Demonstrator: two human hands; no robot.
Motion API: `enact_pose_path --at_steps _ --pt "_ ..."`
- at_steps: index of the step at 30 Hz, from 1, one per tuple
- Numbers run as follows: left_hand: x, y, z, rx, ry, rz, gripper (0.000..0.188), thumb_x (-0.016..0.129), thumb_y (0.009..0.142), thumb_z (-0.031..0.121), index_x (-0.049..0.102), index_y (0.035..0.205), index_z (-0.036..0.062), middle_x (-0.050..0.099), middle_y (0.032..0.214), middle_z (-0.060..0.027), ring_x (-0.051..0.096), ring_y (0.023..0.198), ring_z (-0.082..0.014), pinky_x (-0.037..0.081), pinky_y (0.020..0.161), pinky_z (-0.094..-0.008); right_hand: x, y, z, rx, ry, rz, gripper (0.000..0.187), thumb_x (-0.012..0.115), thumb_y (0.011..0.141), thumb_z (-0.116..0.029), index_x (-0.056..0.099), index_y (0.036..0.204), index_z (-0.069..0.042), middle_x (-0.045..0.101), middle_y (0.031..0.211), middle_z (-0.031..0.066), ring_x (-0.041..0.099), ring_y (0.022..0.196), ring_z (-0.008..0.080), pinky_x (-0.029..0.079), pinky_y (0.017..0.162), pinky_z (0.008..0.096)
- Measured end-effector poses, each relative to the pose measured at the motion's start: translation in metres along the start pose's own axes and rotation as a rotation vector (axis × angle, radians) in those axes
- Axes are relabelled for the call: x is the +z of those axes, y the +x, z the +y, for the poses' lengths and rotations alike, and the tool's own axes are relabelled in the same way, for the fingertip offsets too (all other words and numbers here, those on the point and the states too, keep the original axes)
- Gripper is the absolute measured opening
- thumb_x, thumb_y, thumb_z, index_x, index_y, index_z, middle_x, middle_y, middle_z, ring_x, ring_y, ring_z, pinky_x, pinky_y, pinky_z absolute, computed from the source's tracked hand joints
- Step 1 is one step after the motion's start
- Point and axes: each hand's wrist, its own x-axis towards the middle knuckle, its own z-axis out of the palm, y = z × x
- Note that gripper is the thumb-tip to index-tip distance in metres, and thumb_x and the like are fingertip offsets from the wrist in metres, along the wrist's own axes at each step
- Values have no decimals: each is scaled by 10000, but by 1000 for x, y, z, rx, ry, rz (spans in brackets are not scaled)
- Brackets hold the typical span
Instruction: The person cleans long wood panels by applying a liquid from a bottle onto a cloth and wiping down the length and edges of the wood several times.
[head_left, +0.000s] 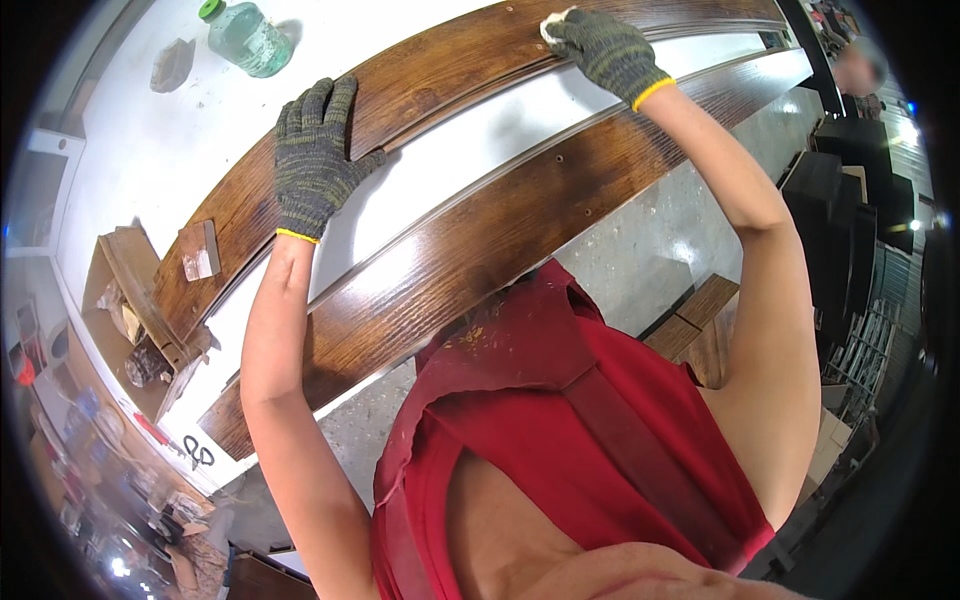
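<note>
Two long brown wood-grain boards lie side by side on a white table. My left hand, in a dark knit glove with a yellow cuff, rests on the far board with its fingers stretched out and its thumb over the near edge. Toward that board's right end, my right hand, gloved alike, has its fingers closed round a white wad that looks like a rag, pressed to the surface. The glossy near board lies under my left forearm, untouched by either hand. A small wooden block sits on the far board's left end.
Beyond the far board are a clear bottle with a green cap and a translucent lump. An open cardboard box stands at the left, with black-handled scissors near the table corner. Dark panels and a person are at the right.
</note>
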Motion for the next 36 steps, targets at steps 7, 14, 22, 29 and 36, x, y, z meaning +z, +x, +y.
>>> enact_pose_path --at_steps 7,14,22,29,36 --pt "-4 3 -1 -6 3 -9 973 793 725 587 412 1483 110 461 1448 -189 424 1358 -339 278 1177 -508 7 4 0 -54 -14 17 237 580 965 -260 687 1162 -180 677 1160 55 653 1032 286 534 894 406" --pt "-4 1 2 -24 15 -38 985 804 712 585 411 1485 118 464 1452 -176 425 1357 -341 274 1181 -506 -9 30 16 211 -21 -118 147 607 848 -214 696 897 -108 682 863 172 674 826 357 526 698 482" --pt "2 -1 -1 -15 42 -2 979 786 720 612 417 1482 120 463 1449 -180 426 1355 -332 276 1176 -504 11 -4 -4 -67 63 76 233 612 953 -313 699 1142 -209 691 1087 89 670 990 296 549 859 414" --pt "-2 0 -2 -12 -7 -11 983 783 721 616 419 1480 109 466 1441 -194 423 1357 -335 282 1173 -497 -8 21 3 21 -24 -119 192 605 901 -253 704 1033 -155 690 993 133 660 906 332 535 784 454" --pt "-4 2 2 -28 11 -9 977 793 708 618 449 1460 97 485 1425 -207 435 1358 -344 293 1169 -504 -9 52 60 405 -138 -325 252 570 894 -263 740 1020 -125 712 1063 170 677 996 359 526 866 467"
